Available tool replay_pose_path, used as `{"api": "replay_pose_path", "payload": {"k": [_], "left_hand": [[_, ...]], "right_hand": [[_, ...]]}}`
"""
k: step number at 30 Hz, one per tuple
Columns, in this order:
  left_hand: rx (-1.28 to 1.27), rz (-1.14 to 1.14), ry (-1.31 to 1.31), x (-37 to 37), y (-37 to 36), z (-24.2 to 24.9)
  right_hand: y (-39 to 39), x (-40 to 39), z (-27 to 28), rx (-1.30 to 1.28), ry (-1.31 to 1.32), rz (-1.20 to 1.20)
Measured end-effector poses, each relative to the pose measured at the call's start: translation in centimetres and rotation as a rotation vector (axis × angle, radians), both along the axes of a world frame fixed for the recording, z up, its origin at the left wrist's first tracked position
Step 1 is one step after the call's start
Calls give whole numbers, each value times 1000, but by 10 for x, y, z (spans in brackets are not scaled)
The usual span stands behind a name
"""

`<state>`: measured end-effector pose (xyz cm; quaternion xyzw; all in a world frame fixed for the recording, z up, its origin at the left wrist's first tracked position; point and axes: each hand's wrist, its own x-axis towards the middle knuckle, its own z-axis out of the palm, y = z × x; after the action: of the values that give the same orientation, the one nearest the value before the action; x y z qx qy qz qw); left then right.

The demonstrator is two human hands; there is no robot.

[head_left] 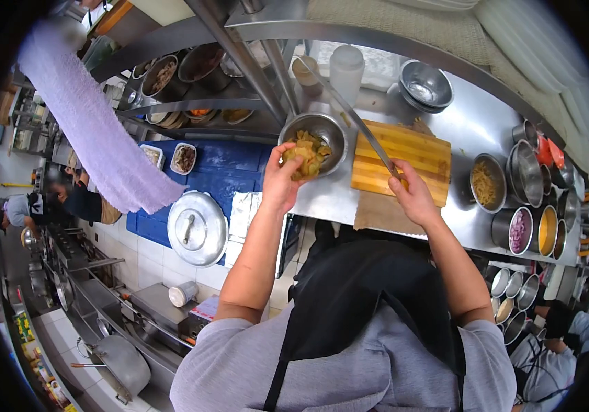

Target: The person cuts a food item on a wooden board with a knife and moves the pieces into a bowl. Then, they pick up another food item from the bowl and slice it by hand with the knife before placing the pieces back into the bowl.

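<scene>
My left hand (282, 184) is over the near side of a metal bowl (342, 145), with its fingers closed around a clump of yellowish-brown chopped food (305, 159). More pieces of similar food lie in the bowl below. In my right hand (414, 193) is the handle of a long, narrow knife (371, 139). Its blade slants up and left across the edge of a wooden cutting board (421, 152). Some scraps lie at the board's far edge, and a brown cloth or paper (383, 214) sticks out under its near side.
On the right of the steel counter stand a bowl of shredded yellow food (488, 184) and a pot of chopped purple onion (519, 232). Nested bowls (426, 84) and a white squeeze bottle (346, 72) are at the back. Left, a metal lid (199, 237) rests on a blue surface. Other people are nearby.
</scene>
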<state>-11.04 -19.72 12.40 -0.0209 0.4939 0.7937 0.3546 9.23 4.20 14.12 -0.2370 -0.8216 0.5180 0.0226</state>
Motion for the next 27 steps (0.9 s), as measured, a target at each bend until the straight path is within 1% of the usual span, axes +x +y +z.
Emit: {"api": "replay_pose_path", "payload": {"k": [1, 3, 4, 5, 7, 9, 10, 12, 14, 16, 19, 20, 22, 24, 25, 27], "left_hand": [[5, 2, -1, 0, 1, 0], [120, -25, 60, 3, 4, 0], [127, -16, 60, 5, 6, 1], [115, -16, 62, 7, 9, 3], [110, 0, 63, 11, 13, 1], [12, -20, 206, 15, 16, -2], [14, -5, 205, 19, 18, 0], [-4, 37, 379, 26, 23, 4], [-37, 63, 404, 29, 25, 4], [-71, 82, 430, 29, 26, 3], [-49, 71, 404, 26, 25, -4], [-34, 61, 387, 25, 25, -9], [-19, 54, 370, 25, 24, -1], [128, 56, 42, 27, 21, 8], [129, 59, 42, 25, 19, 7], [301, 25, -63, 20, 13, 3]], "right_hand": [[2, 2, 2, -7, -3, -17], [6, 7, -3, 16, 2, -21], [8, 9, -5, 34, 8, -27], [10, 12, -5, 42, 7, -17], [12, 16, -2, -20, -60, -26], [15, 20, -3, -37, -56, -11], [16, 22, -5, -61, -52, -7], [20, 26, -11, -33, -42, 13], [22, 28, -13, -9, -31, 34], [20, 28, -2, -106, -152, 8], [20, 32, -19, -81, -86, 8], [21, 34, -24, -78, -86, 13], [17, 33, -24, -103, -120, 30], [14, 31, -20, -125, -120, 41], [12, 30, -19, -149, -120, 49], [10, 29, -20, -143, -114, 56]]}}
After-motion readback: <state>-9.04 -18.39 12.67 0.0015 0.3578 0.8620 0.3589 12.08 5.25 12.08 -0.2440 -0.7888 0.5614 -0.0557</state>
